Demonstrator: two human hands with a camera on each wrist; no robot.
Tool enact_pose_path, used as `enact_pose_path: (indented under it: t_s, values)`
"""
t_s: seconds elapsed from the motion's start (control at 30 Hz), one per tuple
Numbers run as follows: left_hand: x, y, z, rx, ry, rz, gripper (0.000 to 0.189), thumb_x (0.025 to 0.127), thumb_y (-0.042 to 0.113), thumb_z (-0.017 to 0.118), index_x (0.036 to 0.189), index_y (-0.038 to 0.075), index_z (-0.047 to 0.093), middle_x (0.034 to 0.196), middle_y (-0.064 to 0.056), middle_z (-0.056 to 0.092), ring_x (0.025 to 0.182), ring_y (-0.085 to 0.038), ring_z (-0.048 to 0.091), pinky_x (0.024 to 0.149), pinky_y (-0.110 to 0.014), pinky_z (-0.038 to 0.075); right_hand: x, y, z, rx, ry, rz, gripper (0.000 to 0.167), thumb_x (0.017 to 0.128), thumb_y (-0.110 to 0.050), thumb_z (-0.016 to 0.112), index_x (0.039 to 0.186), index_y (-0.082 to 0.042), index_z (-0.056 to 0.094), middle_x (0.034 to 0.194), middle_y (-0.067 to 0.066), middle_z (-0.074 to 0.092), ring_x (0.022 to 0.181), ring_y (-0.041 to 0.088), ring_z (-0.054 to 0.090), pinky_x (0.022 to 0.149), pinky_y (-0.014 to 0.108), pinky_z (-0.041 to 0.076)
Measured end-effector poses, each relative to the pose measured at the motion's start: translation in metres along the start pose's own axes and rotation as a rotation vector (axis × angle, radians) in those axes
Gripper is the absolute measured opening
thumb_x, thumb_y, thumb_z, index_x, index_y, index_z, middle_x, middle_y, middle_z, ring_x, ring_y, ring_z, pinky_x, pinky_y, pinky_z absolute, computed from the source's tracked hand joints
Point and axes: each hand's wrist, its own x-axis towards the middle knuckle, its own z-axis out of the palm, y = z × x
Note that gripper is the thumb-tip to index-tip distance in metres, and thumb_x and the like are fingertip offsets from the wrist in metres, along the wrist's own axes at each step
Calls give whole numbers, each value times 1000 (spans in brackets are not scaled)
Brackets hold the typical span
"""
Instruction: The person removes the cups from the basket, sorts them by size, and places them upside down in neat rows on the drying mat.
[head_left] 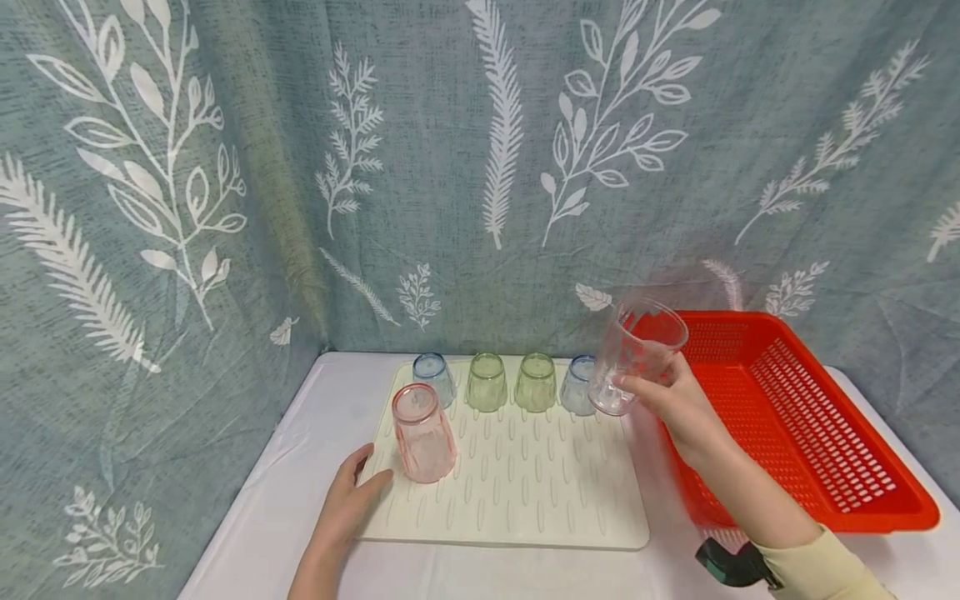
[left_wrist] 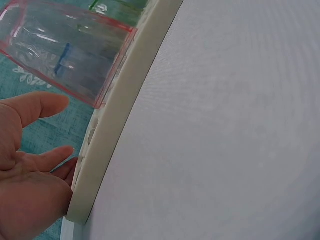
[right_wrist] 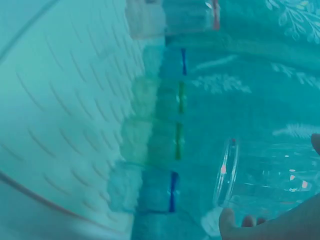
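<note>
My right hand [head_left: 681, 410] grips a clear tumbler [head_left: 626, 358] between thumb and fingers. The tumbler is tilted in the air, over the right back corner of a cream drying mat [head_left: 510, 521]. In the right wrist view, the clear glass [right_wrist: 265, 175] shows at the lower right, with fingertips beside it. My left hand [head_left: 347, 500] is by the mat's left edge, thumb and fingers apart, holding nothing. Near it a pink tumbler [head_left: 425, 442] stands on the mat, wide end down; the left wrist view shows a gap between the thumb [left_wrist: 47, 105] and this pink glass [left_wrist: 65, 50].
Along the mat's back edge stand a blue glass [head_left: 433, 379], two green glasses [head_left: 487, 383] and another blue glass [head_left: 578, 387]. A red perforated basket [head_left: 817, 417] sits to the right. Behind hangs a leaf-patterned teal curtain [head_left: 450, 167]; a white cloth [head_left: 292, 450] covers the table.
</note>
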Motion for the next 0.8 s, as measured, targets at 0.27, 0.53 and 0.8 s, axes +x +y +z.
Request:
enact_pose_path:
  t_s: [0.27,0.53,0.8]
  values:
    - [0,-1,2,24,8,-15,70,94,12,59,148,-11,21,153,-33,20,142,-46,17,115,-55,14,-10,28,18,-70,-37,24,79,83,-17,75,146,-8,29,144,12,34,122,27,37,101,42,33]
    - [-2,2,3,35,16,-10,68,94,12,59,148,-10,24,153,-32,21,142,-45,16,116,-54,14,-16,57,33,-77,-35,41,76,80,-14,76,143,-7,34,138,14,37,129,33,34,99,41,35]
    - [-3,0,3,39,15,-20,68,95,14,58,149,-9,23,153,-32,20,143,-45,16,116,-54,14,-22,74,39,-149,-22,62,76,76,-19,81,140,-13,40,140,18,41,133,37,33,103,51,33]
